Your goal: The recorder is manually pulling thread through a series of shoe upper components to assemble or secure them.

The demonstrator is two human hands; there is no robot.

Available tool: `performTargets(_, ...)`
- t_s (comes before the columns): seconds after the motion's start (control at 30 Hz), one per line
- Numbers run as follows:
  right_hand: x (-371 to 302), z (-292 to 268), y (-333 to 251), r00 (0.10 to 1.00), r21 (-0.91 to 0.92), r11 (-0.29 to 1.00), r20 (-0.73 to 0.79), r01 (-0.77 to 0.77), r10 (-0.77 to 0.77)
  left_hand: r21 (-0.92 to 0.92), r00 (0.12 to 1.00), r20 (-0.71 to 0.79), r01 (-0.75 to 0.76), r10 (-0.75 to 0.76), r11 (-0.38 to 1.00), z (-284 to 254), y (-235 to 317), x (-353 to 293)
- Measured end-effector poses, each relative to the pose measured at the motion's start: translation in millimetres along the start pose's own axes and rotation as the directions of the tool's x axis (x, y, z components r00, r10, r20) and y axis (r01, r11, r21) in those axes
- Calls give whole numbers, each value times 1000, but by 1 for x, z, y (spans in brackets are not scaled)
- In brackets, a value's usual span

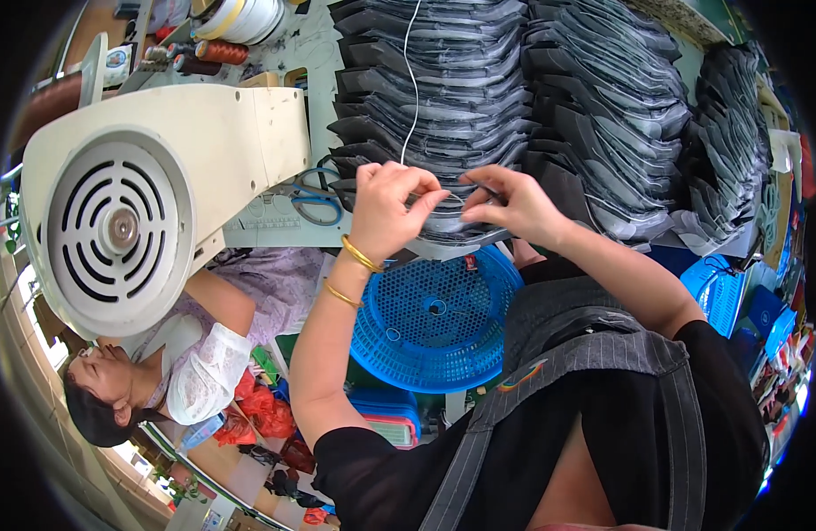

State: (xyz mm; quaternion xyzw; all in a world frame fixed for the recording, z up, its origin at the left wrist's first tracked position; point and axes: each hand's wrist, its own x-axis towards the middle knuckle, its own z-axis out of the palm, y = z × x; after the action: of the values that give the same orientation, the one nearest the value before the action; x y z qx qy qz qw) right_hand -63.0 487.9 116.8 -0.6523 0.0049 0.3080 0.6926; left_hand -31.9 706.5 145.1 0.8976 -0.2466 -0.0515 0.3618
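Note:
Over the front of the nearest stack of dark grey fabric pieces (pixel 443 97), both my hands are raised close together. My left hand (pixel 392 205) is closed in a pinch, with thumb and forefinger meeting. A thin white cord (pixel 414 88) runs down from the top and disappears into its fingers. A short gap to the right, my right hand (pixel 518 205) is closed, with a small dark thing (pixel 486 188) partly showing between its fingers; its kind is too small to tell. Blue-handled scissors (pixel 319 202) lie on the table left of my left hand.
More stacks of dark pieces (pixel 611 124) fill the right side. A blue perforated basket (pixel 434 354) sits below my hands. A cream sewing machine (pixel 239 133) stands at left, with thread spools (pixel 222 51) behind. A co-worker (pixel 195 354) sits at lower left.

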Motion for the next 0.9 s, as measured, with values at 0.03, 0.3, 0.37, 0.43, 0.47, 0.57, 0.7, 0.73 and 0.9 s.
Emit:
performTargets(0.03, 2, 4, 0, 1000, 28, 1000, -17, -3, 3, -33, 1000, 4, -8, 8, 999, 5, 3, 1)
performTargets(0.3, -11, -20, -7, 991, 74, 994, -102, -74, 81, 8, 999, 28, 28, -29, 1000, -13, -5, -1)
performTargets(0.37, -10, -9, 5, 993, 18, 998, -102, 53, -51, -3, 999, 37, 29, -29, 1000, -11, 1, 1)
performTargets(0.43, -6, 9, -8, 992, -29, 995, -88, 92, -94, 11, 998, 64, 27, -27, 1000, -4, 6, 0)
performTargets(0.47, -1, 16, -5, 975, -45, 988, -158, 151, -156, -5, 997, 79, 26, -25, 1000, 0, 7, 0)
performTargets(0.57, 1, 15, -8, 975, -111, 988, -183, 108, -127, -27, 997, 76, 34, -32, 999, 1, 10, 2)
performTargets(0.7, -4, -5, 12, 969, 125, 985, -229, 120, -89, 141, 998, 25, -60, 57, 988, -18, -8, 2)
performTargets(0.73, -7, -14, 16, 963, 148, 985, -265, 89, -48, 252, 991, -38, -111, 125, 961, -26, -17, 1)
performTargets(0.9, -34, -35, 45, 972, 157, 988, -230, -9, 45, 197, 959, 266, -155, 99, 968, -26, 25, -46)
